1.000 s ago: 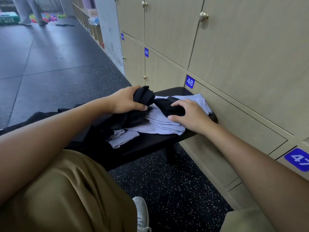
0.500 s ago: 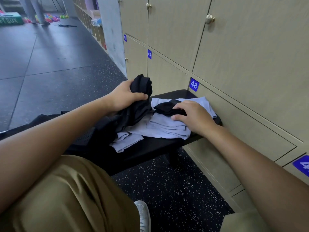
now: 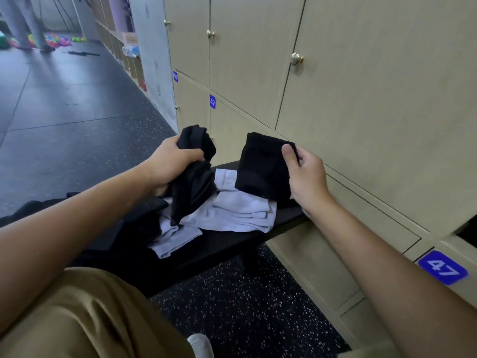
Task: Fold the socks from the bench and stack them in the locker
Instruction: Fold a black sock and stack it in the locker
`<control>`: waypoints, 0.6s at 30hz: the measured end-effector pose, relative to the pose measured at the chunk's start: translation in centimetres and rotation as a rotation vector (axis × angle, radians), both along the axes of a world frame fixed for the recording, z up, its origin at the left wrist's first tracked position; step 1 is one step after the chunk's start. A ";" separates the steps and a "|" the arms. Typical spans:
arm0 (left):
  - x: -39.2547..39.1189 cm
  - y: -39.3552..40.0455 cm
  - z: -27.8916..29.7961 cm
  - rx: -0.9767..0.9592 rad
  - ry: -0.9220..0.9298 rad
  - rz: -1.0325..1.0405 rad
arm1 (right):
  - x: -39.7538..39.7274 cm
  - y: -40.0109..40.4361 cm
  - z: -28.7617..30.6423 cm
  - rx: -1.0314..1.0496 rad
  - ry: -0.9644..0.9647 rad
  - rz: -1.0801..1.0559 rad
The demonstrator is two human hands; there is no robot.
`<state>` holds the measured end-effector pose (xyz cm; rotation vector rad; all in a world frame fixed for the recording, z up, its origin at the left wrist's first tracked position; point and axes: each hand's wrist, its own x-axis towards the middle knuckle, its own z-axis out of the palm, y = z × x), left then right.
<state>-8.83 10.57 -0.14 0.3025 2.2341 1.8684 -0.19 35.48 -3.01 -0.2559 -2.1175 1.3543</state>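
Right hand [image 3: 305,177]: pinched a folded black sock [image 3: 260,166] between thumb and fingers, held raised above the far end of the bench [image 3: 232,244], clear of its surface. Left hand [image 3: 171,161]: fingers curled round a bunched black sock [image 3: 193,182], its loose end hanging onto the pile. Pale blue socks [image 3: 240,213]: lay in a loose heap across the bench's far end, one [image 3: 175,240] nearer its front edge. Lockers [image 3: 361,112]: beige doors shut, just beside the bench's far side, labelled 47 [image 3: 442,267] and 49 [image 3: 212,101].

bench [image 3: 232,244]: near end hidden by legs | open locker [image 3: 468,229]: cut off right
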 end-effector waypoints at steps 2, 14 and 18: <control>0.2 0.2 0.1 0.005 0.008 0.011 | 0.6 0.2 0.3 -0.097 -0.010 0.021; 2.5 1.8 2.2 0.232 -0.049 -0.099 | 5.0 1.9 2.2 -0.231 -0.023 0.019; 3.4 3.4 2.6 0.235 -0.073 -0.205 | 7.2 2.7 3.4 -0.283 -0.012 -0.052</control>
